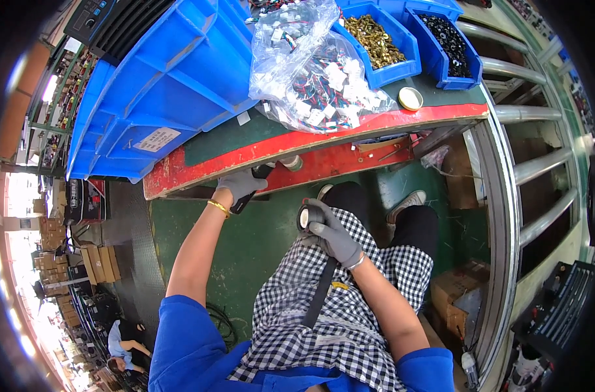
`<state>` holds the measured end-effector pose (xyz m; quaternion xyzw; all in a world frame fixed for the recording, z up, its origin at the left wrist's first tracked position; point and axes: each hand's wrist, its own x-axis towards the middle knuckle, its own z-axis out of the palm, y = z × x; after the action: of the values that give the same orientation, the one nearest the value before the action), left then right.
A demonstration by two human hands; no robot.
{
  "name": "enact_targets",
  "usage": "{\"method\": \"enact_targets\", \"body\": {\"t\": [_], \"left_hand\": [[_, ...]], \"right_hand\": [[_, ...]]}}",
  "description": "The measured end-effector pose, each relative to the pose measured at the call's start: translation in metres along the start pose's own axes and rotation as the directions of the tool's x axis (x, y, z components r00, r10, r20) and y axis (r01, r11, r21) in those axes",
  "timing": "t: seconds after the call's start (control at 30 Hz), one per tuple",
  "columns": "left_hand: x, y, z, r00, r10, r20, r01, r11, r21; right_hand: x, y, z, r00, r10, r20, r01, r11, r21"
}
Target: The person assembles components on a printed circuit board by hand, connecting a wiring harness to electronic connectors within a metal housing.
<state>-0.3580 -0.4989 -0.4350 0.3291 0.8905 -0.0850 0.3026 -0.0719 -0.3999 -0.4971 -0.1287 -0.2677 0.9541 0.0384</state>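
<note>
My right hand (337, 238), in a grey glove, is closed round a black roll of tape (303, 221) with a pale core, above my lap. Below that hand a black strip (320, 294) lies over my checked apron (291, 294); whether it joins the roll I cannot tell. My left hand (241, 184), also gloved in grey, is at the near edge of the red and green workbench (245, 149). Its fingers are wrapped round a dark elongated object (242, 202) whose kind does not show. A yellow bangle (218, 207) circles that wrist.
On the bench stand a large blue bin (160, 78), a clear bag of wire connectors (310, 85), and blue trays of brass fittings (374, 40) and black parts (444, 42). A round white lid (410, 98) lies nearby. Metal rollers (539, 166) run along the right.
</note>
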Motion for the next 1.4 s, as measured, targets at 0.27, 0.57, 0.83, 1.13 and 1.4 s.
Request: {"method": "enact_targets", "body": {"t": [0.27,0.57,0.83,1.13,1.4], "left_hand": [[-0.003,0.004,-0.004,0.999,-0.013,0.037,0.012,1.000,0.014],[-0.001,0.004,-0.003,0.999,-0.021,0.030,0.020,0.999,0.036],[0.003,-0.002,0.008,0.995,-0.003,-0.099,0.005,1.000,0.021],[0.000,0.000,0.001,0.999,-0.009,-0.031,0.010,0.999,0.030],[0.003,-0.002,0.001,1.000,-0.007,-0.007,0.007,1.000,0.021]], "right_hand": [[0.000,0.000,-0.001,1.000,-0.008,0.012,0.008,1.000,0.000],[0.000,-0.001,0.000,1.000,-0.007,0.002,0.007,1.000,0.016],[0.001,0.003,-0.003,1.000,-0.010,0.000,0.010,1.000,0.027],[0.000,0.002,-0.003,1.000,-0.008,0.008,0.008,1.000,0.027],[-0.001,-0.001,0.000,1.000,-0.009,0.008,0.009,1.000,0.021]]}}
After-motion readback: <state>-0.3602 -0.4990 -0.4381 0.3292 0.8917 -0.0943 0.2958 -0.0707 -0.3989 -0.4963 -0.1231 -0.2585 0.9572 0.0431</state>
